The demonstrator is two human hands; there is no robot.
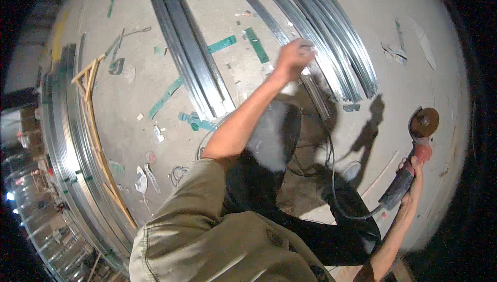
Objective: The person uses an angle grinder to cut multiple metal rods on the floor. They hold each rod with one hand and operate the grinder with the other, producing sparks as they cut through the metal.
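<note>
My right hand (413,174) is wrapped round the body of a red and black angle grinder (401,183), held out to the right. Its round brown disc (427,122) points away from me, and a dark cord (336,191) loops back from its rear end. Over a narrow metal channel (259,10) on the floor, my left hand (295,58) is closed with curled fingers. Whether it grips the channel or something small is hidden. The channel's near end (319,103) shows beyond the hand, close to my legs.
Stacked metal profiles (189,49) lie left of the channel, and another bundle (331,38) lies right of it. Green strap scraps (256,45) litter the concrete. Far left, a wooden frame (93,111) stands beside more long profiles (67,142). The cord runs by my legs.
</note>
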